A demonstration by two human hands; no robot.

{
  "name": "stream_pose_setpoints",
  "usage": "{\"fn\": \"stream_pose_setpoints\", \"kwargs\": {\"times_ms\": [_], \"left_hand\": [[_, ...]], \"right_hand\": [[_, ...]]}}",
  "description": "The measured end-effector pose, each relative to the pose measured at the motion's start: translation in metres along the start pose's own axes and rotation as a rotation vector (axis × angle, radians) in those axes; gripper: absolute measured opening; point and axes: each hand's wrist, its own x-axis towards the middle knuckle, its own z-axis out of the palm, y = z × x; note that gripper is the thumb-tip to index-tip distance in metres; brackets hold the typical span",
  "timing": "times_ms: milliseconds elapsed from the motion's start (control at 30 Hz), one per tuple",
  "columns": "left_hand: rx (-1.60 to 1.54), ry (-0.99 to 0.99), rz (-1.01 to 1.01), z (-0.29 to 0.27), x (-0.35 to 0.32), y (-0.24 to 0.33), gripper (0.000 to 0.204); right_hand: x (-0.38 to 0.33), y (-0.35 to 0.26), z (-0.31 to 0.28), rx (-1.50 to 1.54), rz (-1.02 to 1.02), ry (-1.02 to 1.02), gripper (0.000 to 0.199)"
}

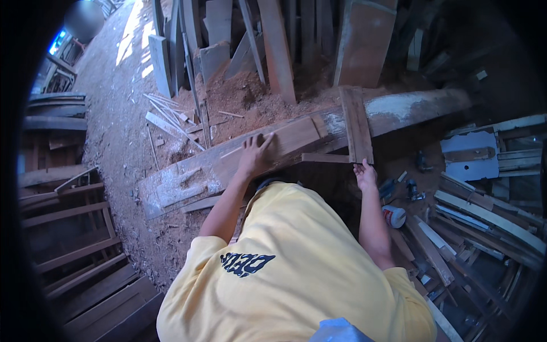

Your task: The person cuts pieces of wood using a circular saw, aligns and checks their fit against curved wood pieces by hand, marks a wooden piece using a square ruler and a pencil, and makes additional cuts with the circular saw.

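My left hand [257, 153] lies on a flat wooden board [290, 139], its fingers spread and pressed on the face. This board rests along a long, thick timber beam [404, 105] that runs from lower left to upper right. A shorter plank [355, 122] lies across the beam, and a narrow wood strip [325, 158] meets it near its close end. My right hand [364, 174] is at that end with its fingers closed. A thin dark thing shows by the fingertips, too small to name.
Tall boards [279, 51] lean upright behind the beam, above heaped sawdust [245, 91]. Thin offcuts [171, 119] litter the ground. Stacked wood [74, 228] stands left. At right are more planks [490, 219], a white tub [394, 216], and a dark power tool [421, 162].
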Motion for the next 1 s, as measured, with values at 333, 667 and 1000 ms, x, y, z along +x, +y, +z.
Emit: {"fn": "stream_pose_setpoints", "kwargs": {"times_ms": [333,667,1000], "left_hand": [[-0.460,0.165,-0.108,-0.158,-0.075,0.020,0.113],[-0.386,0.403,-0.028,-0.167,-0.108,0.063,0.126],[-0.210,0.546,0.090,-0.147,-0.099,0.125,0.125]], "right_hand": [[0.035,0.035,0.030,0.160,0.131,0.009,0.027],[-0.213,-0.113,0.193,0.072,-0.528,-0.611,0.033],[-0.346,-0.176,0.175,-0.311,-0.876,-0.497,0.034]]}}
